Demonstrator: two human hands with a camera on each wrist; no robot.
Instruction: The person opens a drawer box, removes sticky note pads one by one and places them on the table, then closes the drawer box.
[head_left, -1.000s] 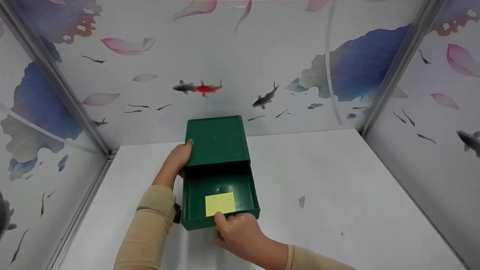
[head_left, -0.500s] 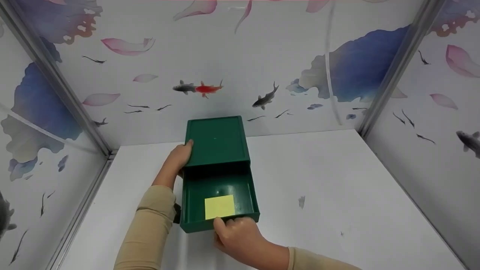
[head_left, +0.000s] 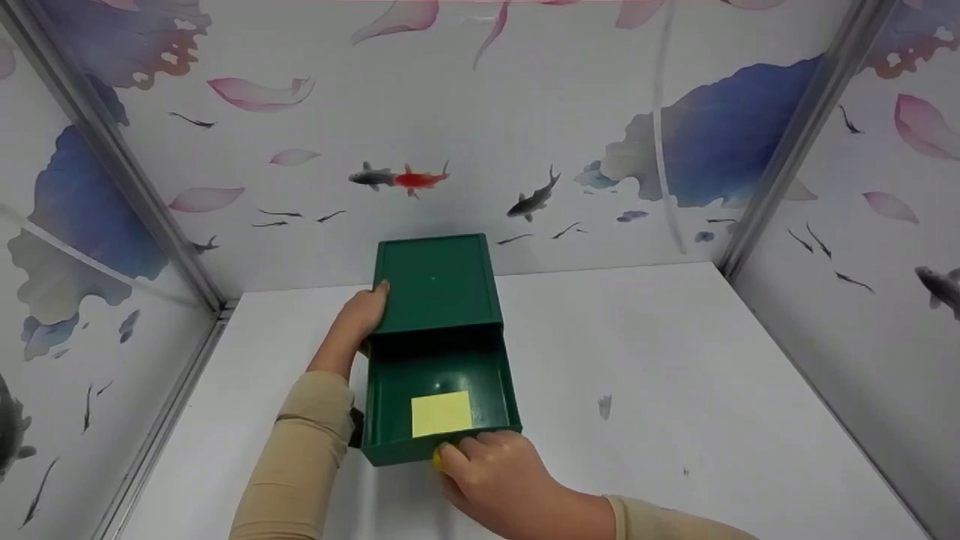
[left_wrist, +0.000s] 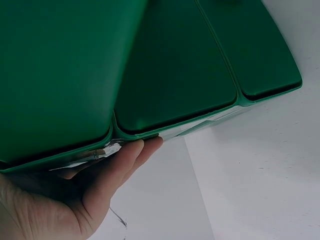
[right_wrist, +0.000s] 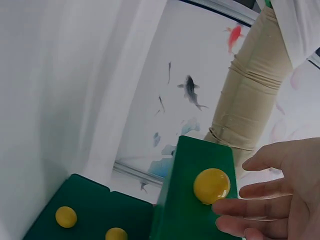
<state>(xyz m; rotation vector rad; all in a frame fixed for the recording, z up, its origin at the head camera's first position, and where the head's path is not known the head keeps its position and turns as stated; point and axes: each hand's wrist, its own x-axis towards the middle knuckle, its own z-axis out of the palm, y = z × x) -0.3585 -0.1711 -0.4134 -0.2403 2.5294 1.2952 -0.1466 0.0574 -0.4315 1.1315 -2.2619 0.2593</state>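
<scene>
A green drawer cabinet (head_left: 439, 285) stands on the white table with its top drawer (head_left: 382, 450) pulled out toward me. A yellow sticky note (head_left: 441, 414) lies on the drawer's floor. My left hand (head_left: 360, 311) holds the cabinet's left side, its thumb at the top edge; in the left wrist view, the fingers (left_wrist: 131, 155) lie along a green edge. My right hand (head_left: 502, 480) is at the drawer front, beside its round yellow knob (right_wrist: 212, 186). In the right wrist view its fingers are extended and loose, with one fingertip at the knob's edge.
Two more yellow knobs, one (right_wrist: 66, 216) farther left and one (right_wrist: 116, 234) nearer, sit on other green drawer fronts. White panels (head_left: 480, 112) printed with fish and petals rise behind and at both sides. Metal frame posts (head_left: 795, 142) mark the corners.
The drawer first slid slightly farther out. My right hand has since shifted a little right along its front, uncovering part of the yellow knob. My left hand keeps its place.
</scene>
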